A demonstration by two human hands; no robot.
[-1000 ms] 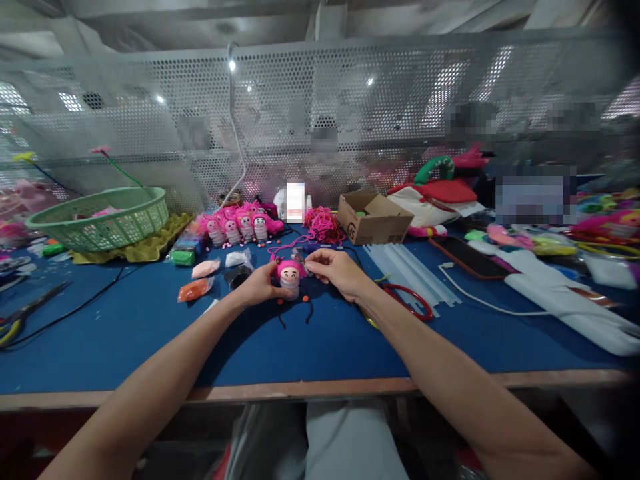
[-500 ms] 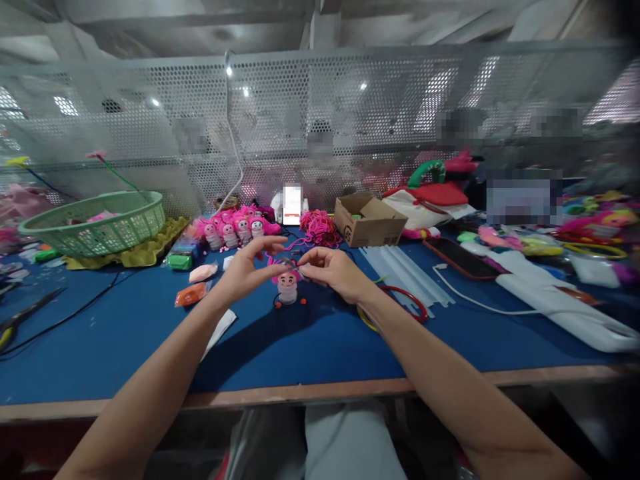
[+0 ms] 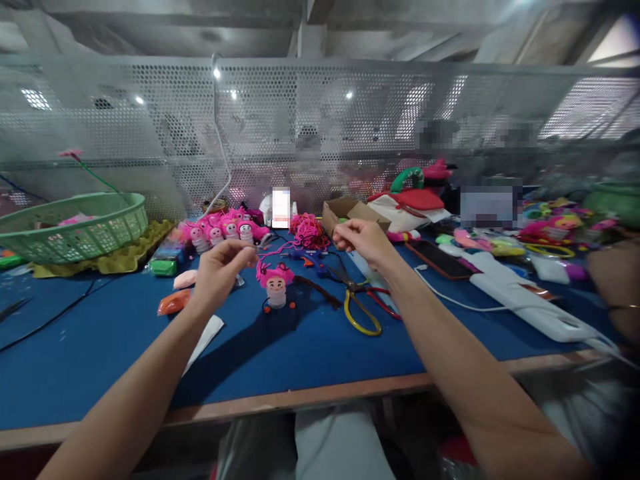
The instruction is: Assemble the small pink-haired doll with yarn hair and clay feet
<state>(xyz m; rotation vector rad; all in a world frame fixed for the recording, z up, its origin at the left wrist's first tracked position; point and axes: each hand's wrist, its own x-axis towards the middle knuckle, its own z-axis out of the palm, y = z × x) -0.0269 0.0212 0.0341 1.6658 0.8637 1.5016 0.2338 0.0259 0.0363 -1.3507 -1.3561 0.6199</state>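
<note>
My left hand (image 3: 223, 270) is raised left of a small doll, thumb and fingertips pinched together; whatever they hold is too small to make out. Level with it, my right hand (image 3: 364, 241) is closed above the scissors (image 3: 361, 313), its fingertips pressed on something I cannot make out. Between and below the hands, the doll (image 3: 276, 291) stands upright on the table, with pink yarn hair, a clear ribbed body and orange feet. Scissors with one yellow and one red handle lie to its right. A blue glue gun (image 3: 313, 261) rests behind them.
Several similar pink-haired dolls (image 3: 230, 230) stand behind my left hand, near a pink yarn heap (image 3: 309, 231). A cardboard box (image 3: 333, 212), a green basket (image 3: 100, 227), a phone (image 3: 439, 259) and a white power strip (image 3: 530, 303) are around. A person's arm (image 3: 615, 287) shows far right.
My hands were together over the doll's head; they have moved apart, left hand leftward and right hand up to the right. The doll's head, scissors and glue gun are now uncovered.
</note>
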